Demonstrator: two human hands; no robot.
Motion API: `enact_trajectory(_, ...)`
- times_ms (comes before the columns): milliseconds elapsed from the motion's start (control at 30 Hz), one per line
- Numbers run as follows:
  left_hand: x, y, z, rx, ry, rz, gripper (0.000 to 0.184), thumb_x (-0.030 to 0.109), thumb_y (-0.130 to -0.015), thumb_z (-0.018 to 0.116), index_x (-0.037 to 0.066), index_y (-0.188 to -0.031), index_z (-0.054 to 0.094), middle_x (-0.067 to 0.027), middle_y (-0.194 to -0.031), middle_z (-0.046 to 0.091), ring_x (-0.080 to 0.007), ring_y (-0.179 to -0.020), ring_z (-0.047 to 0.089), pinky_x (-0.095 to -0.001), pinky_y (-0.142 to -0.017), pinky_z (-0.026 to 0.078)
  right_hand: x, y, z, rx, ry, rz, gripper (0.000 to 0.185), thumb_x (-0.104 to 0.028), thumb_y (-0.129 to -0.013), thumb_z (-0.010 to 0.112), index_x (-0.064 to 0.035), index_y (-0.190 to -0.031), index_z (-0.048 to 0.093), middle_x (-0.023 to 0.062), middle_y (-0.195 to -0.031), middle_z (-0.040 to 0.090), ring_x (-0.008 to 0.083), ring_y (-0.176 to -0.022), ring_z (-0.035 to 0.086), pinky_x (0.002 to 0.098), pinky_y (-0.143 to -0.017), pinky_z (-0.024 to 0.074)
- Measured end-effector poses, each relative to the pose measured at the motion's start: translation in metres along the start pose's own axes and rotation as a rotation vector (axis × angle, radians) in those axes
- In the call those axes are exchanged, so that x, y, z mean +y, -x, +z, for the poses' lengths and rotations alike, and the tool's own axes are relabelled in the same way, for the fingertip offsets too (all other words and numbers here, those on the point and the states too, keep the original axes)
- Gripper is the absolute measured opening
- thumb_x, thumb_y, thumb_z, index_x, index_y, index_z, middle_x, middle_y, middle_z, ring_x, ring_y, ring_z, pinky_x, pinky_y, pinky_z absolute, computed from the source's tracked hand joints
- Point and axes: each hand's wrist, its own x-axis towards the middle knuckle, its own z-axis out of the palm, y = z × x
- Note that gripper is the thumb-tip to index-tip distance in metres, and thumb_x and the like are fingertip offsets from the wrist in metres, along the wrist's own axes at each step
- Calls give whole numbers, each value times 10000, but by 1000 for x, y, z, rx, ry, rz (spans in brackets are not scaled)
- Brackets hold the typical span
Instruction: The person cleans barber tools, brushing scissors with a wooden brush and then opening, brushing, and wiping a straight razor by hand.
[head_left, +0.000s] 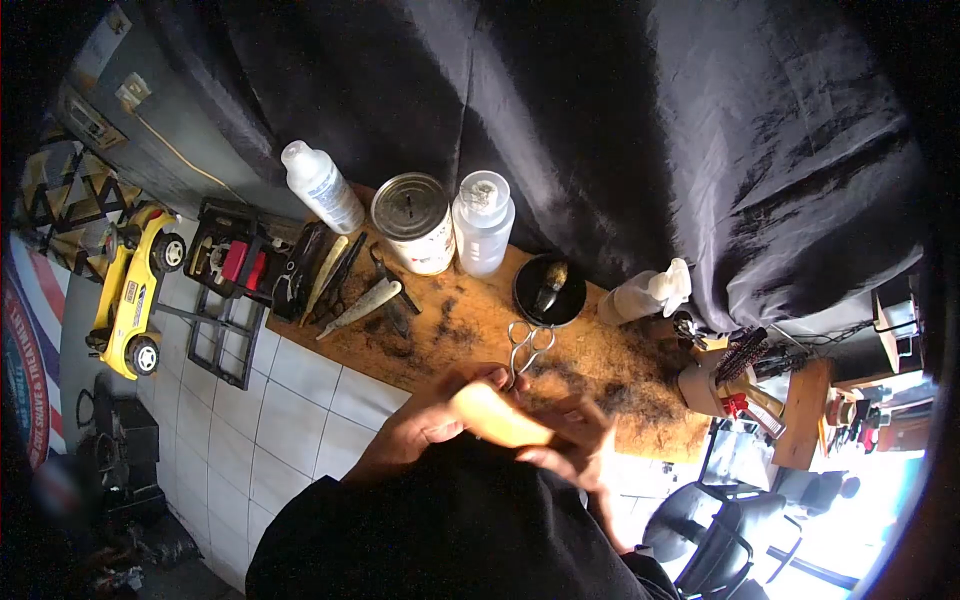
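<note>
Over the table's front edge, my left hand (425,415) is closed at one end of a smooth, brightly lit tan shape (500,415), which I cannot make out. My right hand (580,435) is at its other end, its fingers smeared by motion. Metal scissors (530,345) show their two finger rings just beyond my left fingertips; whether they lie on the table or touch the hand is unclear. Behind them, a black bowl (549,290) holds a dark-bristled brush. Dark hair clippings cover parts of the wooden table (440,350).
Razors and combs (360,305) lie at the table's left, below a white bottle (322,185), a tin (410,222) and a clear bottle (482,225). A spray bottle (640,297) and brush holder (705,385) stand right. A yellow toy car (135,290) is far left.
</note>
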Motion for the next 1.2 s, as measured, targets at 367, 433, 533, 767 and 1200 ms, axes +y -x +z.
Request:
enact_trajectory(367,23,22,20,-11,-31,-161,242,166,-921,516,26,-1119,523,-51,-984,589,-85,-747,559,-222,-631,481,6,8,-8,438,58,280,537,-355,-656,768,56,-974,634,69,-793,517,181,-705,514,293,-579,399)
enact_trajectory(433,20,20,18,-19,-44,-99,260,165,-918,522,23,-1136,513,-56,-1014,588,-92,-783,566,-229,-652,485,1,3,-15,211,-42,79,508,-321,-650,771,65,-953,641,87,-810,537,224,-742,533,318,-624,426)
enact_trajectory(533,20,6,14,-34,-78,9,303,145,-908,535,-2,-1173,515,-67,-1053,588,-128,-882,590,-245,-770,504,-2,8,-3,-57,-42,6,494,-340,-595,825,-6,-930,680,105,-831,570,226,-736,603,315,-624,491)
enact_trajectory(767,23,16,21,7,32,115,223,41,-893,519,-38,-1100,546,-155,-1083,593,-238,-988,599,-344,-825,525,1,0,-2,154,141,196,526,-385,-566,795,-61,-967,690,71,-834,582,201,-723,614,308,-612,502)
enact_trajectory(1200,39,19,14,-29,83,-19,247,-8,-847,563,-29,-1092,582,-142,-1007,629,-192,-901,626,-302,-786,536,1,-5,-2,-24,57,-10,498,-382,-570,810,-82,-952,702,73,-850,593,192,-694,620,303,-594,508)
